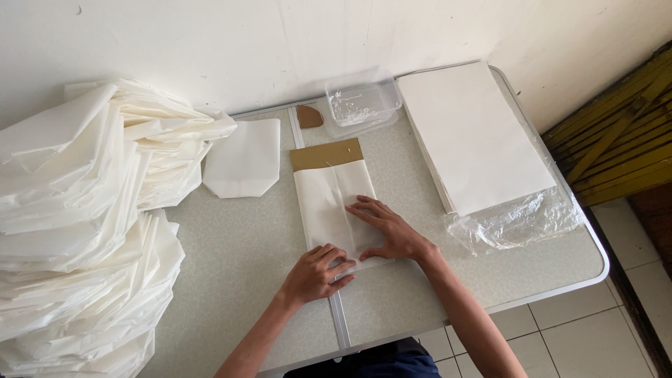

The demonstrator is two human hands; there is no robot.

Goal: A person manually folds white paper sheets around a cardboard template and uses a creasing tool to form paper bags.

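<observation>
At the middle of the desk: white paper sheet folded around a brown cardboard template.

Left hand has its grip curled onto the sheet's near edge, pinching nothing I can make out; right hand lies flat and open, pressing the fold. If that palm lifts, the flap probably springs back or creases crooked. Folded bag stack leans close too, might slump over.

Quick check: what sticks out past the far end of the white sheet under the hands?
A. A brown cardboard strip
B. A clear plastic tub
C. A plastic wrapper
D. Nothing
A: a brown cardboard strip shows beyond the sheet that both hands press flat; the tub sits apart, farther back.
</observation>
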